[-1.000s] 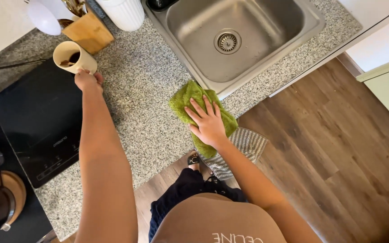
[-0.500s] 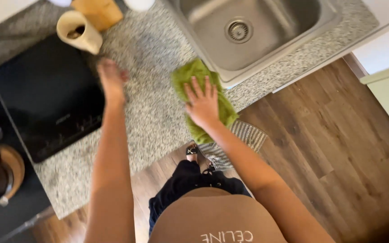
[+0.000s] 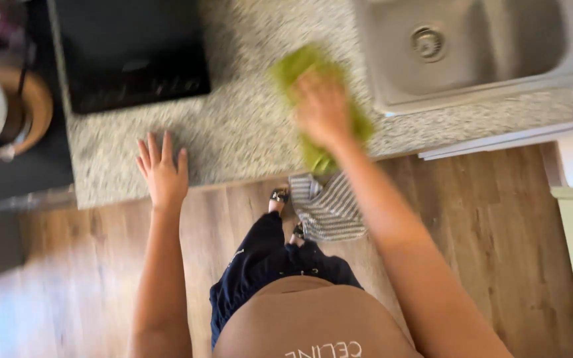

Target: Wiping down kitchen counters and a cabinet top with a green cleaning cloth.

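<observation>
Worktop point(image 3: 247, 132): speckled stone, the largest thing I see from here; it carries everything below. Its front edge runs just under both hands.

Sink point(image 3: 472, 53): steel basin set in the worktop, right of the cloth. Its raised rim lies just beside the cloth; I judge a stroke to the right could catch on it and bunch the cloth.

Hob point(image 3: 134, 53): black glass panel, upper left, apart from both hands. I cannot tell whether it is warm; a wide sweep could carry the cloth onto it.

Striped towel point(image 3: 326, 209): hangs below the worktop edge, under the right arm. I judge the forearm could brush it loose.

Cloth point(image 3: 319, 109): green, flat on the worktop between hob and sink, its near end close to the edge, where it might slide off.

Right hand point(image 3: 323, 109): blurred, pressed flat on the cloth, fingers spread.

Left hand point(image 3: 162, 172): empty, fingers spread wide, palm on the worktop near the edge; a slip there would cost my balance.
</observation>
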